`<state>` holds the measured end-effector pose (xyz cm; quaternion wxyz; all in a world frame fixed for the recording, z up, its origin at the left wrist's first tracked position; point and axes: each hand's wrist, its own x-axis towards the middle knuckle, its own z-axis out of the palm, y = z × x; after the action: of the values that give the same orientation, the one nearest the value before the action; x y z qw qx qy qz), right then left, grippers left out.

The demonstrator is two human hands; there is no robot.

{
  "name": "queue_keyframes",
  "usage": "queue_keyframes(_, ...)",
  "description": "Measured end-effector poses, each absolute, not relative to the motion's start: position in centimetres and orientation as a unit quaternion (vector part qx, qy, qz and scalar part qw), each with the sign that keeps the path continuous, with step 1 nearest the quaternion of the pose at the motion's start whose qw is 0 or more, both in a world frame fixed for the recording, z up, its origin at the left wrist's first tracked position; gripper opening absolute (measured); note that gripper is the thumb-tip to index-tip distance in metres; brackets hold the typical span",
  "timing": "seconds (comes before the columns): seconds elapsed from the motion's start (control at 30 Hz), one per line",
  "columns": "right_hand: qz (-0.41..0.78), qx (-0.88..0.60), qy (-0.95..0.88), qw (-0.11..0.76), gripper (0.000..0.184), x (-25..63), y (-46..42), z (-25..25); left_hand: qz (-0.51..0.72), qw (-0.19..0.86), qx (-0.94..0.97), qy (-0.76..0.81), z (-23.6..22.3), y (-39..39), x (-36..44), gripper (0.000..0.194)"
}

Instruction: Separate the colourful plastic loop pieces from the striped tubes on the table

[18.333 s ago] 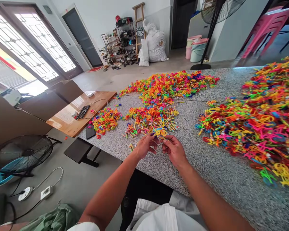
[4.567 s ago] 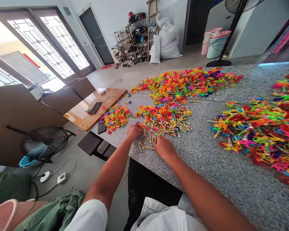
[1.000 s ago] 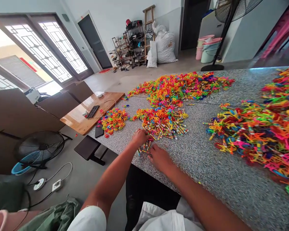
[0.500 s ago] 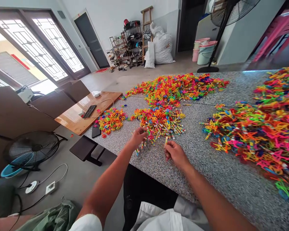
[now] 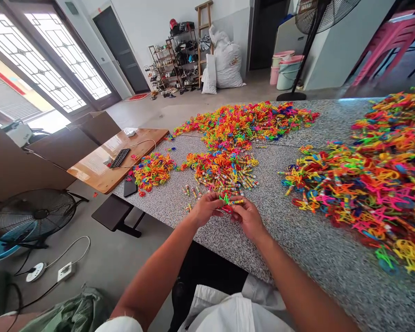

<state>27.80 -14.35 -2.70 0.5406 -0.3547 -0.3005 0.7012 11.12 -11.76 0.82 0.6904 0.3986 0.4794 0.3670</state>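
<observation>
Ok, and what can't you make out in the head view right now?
All in the head view:
- How the green piece meets the red piece: too small, partly behind fingers.
- Right-hand heap: cut off by the right edge.
- Standing fan: top cut off by the upper edge.
- Keyboard lettering: too small.

Your left hand (image 5: pixel 207 208) and right hand (image 5: pixel 248 216) come close together just below centre, fingers curled and pinching. Your left forearm (image 5: pixel 169 253) angles up from seven o'clock, your right forearm (image 5: pixel 286 263) from five o'clock, both bare.
</observation>
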Motion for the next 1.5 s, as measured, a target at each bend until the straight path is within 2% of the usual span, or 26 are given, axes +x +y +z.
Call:
queue_keyframes(0.33,0.657,-0.387,-0.325,0.559,0.027,28.3,-14.9,-4.2,0.365,0.675,0.403,0.499,0.2,-12.8,12.0,0.033)
queue_keyframes(0.6,0.688,-0.398,-0.331,0.509,0.036,28.9,-15.5,-3.0,0.361,0.673,0.406,0.503,-0.1,-13.0,12.2,0.034)
queue_keyframes(0.77,0.697,-0.394,-0.305,0.516,0.042,28.9,-15.5,-3.3,0.364,0.693,0.397,0.480,-0.3,-13.2,12.1,0.037)
queue_keyframes(0.93,0.714,-0.379,-0.275,0.520,0.044,28.9,-15.7,-3.3,0.373,0.726,0.364,0.449,-0.5,-13.4,12.0,0.043)
queue_keyframes(1.13,0.716,-0.372,-0.308,0.503,0.041,28.9,-16.0,-3.4,0.360,0.735,0.365,0.444,-0.2,-13.6,11.9,0.040)
queue_keyframes(1.27,0.634,-0.415,-0.414,0.505,0.034,29.5,-16.3,-3.8,0.362,0.696,0.405,0.471,-0.8,-14.0,12.7,0.031)
queue_keyframes(1.4,0.519,-0.484,-0.538,0.454,0.030,29.9,-16.6,-4.0,0.352,0.565,0.503,0.552,-2.0,-14.4,13.7,0.015)
queue_keyframes(1.5,0.484,-0.517,-0.573,0.413,0.030,31.2,-15.7,-3.5,0.300,0.475,0.573,0.597,-2.2,-13.5,13.0,0.023)
